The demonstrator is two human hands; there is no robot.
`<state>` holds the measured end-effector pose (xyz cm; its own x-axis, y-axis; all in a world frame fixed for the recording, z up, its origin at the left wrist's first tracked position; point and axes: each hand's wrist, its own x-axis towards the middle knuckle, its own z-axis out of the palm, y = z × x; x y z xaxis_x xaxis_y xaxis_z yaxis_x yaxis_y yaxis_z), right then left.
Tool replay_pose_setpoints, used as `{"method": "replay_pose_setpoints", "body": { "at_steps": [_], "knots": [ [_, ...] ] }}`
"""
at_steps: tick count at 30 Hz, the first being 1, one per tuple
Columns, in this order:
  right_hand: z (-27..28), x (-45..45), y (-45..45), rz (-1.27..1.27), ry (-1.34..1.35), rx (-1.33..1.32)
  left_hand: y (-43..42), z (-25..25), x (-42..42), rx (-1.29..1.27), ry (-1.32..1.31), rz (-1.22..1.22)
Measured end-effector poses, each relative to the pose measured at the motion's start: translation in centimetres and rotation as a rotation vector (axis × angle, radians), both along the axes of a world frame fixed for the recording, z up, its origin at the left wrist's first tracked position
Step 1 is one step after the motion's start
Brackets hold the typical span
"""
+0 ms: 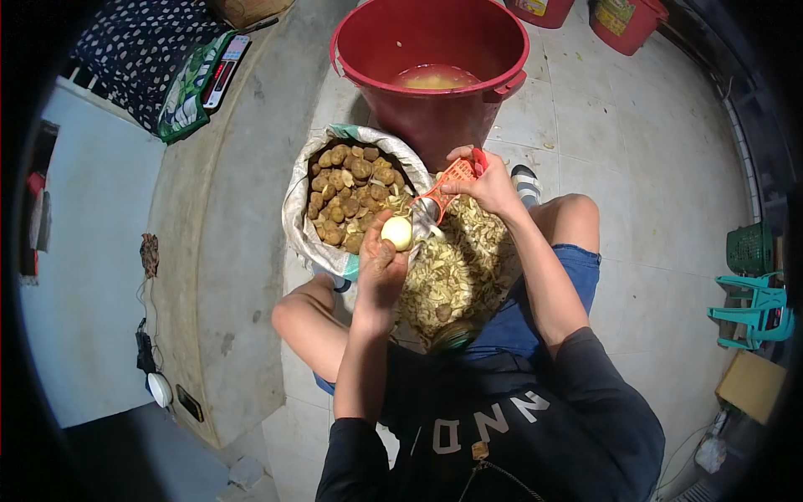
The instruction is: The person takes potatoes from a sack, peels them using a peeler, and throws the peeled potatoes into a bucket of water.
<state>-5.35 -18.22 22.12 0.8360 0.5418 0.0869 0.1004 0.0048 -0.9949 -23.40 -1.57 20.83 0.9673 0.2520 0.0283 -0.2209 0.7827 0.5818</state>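
My left hand [383,266] is closed around a peeled, pale yellow potato [396,233], held above the near edge of the sack. In my right hand [493,191] is an orange peeler [452,178] with a lattice-patterned body, its head tilted down toward the potato; a red piece shows by the fingers. Brown unpeeled potatoes [350,186] fill a white woven sack [294,209] on the left. A large heap of peelings [439,280] lies between my legs, under both hands.
A big red tub [427,117] with cloudy liquid stands just beyond the sack. Two smaller red buckets [623,23] sit farther back. A concrete ledge [242,209] runs along the left, with a digital scale [226,74] on it. Teal plastic stools [753,309] are at right.
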Motion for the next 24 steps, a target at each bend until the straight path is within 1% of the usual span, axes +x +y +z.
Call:
{"method": "replay_pose_setpoints", "body": {
  "at_steps": [1, 3, 4, 5, 6, 7, 9, 10, 12, 13, 14, 15, 17, 18, 19, 20, 21, 22, 23, 24],
  "knots": [
    [-0.3, 0.1, 0.0, 0.001, -0.001, -0.002, -0.1, 0.6, -0.1, -0.002, -0.001, 0.001],
    [-0.1, 0.0, 0.1, -0.011, 0.026, -0.035, -0.1, 1.8, -0.3, 0.12, 0.18, 0.06],
    [0.2, -0.3, 0.3, -0.01, 0.024, -0.034, 0.3, 1.1, -0.3, 0.12, 0.179, 0.062],
    [0.3, -0.8, 0.5, 0.051, 0.021, 0.063, 0.9, -0.3, -0.3, 0.182, 0.121, 0.027],
    [0.8, -1.3, 0.7, 0.112, 0.019, 0.158, 1.0, -0.4, -0.2, 0.243, 0.063, -0.008],
    [1.1, -1.3, 0.9, 0.112, 0.019, 0.157, 0.9, -0.5, -0.2, 0.242, 0.063, -0.007],
    [1.4, -1.5, 1.1, 0.071, -0.021, 0.077, 0.4, -0.5, -0.4, 0.139, 0.064, -0.014],
    [1.3, -1.7, 0.9, 0.07, -0.019, 0.075, 0.1, -0.4, -0.7, 0.137, 0.067, -0.016],
    [2.1, -1.5, 1.0, 0.1, 0.079, 0.165, -0.3, 0.3, -0.4, 0.01, 0.052, -0.013],
    [2.6, -1.7, 1.2, 0.118, 0.133, 0.209, -0.5, 0.7, -0.2, 0.011, 0.052, -0.01],
    [2.9, -2.5, 1.4, 0.144, -0.061, 0.13, -0.7, 1.1, -0.3, 0.023, 0.078, -0.028],
    [1.9, -2.0, 1.4, 0.141, -0.056, 0.129, -1.0, 1.5, -0.2, 0.033, 0.101, -0.05],
    [-0.6, -0.1, 1.2, -0.044, 0.074, 0.065, -1.5, 0.7, 0.0, 0.059, 0.085, -0.011],
    [-0.6, 0.4, 0.8, -0.053, 0.12, 0.113, -1.3, -0.1, -0.3, -0.009, 0.087, 0.007],
    [0.6, -0.2, 1.2, -0.051, 0.115, 0.116, -1.2, 0.3, 0.0, -0.076, 0.09, 0.024],
    [1.5, -1.5, 1.5, 0.019, 0.031, 0.165, -1.3, 0.4, 0.0, -0.13, 0.054, 0.014],
    [2.1, -2.5, 1.6, 0.086, -0.05, 0.212, -1.5, 0.7, 0.1, -0.13, 0.059, 0.012],
    [1.8, -2.4, 1.7, 0.053, -0.156, 0.086, -1.7, 0.9, 0.3, -0.087, 0.103, 0.04],
    [1.0, -1.8, 1.3, 0.05, -0.152, 0.082, -1.9, 0.9, 0.4, -0.044, 0.146, 0.067],
    [0.8, -1.1, 1.1, -0.016, 0.026, 0.157, -1.4, 0.5, 0.7, -0.069, 0.106, 0.065]
  ]
}}
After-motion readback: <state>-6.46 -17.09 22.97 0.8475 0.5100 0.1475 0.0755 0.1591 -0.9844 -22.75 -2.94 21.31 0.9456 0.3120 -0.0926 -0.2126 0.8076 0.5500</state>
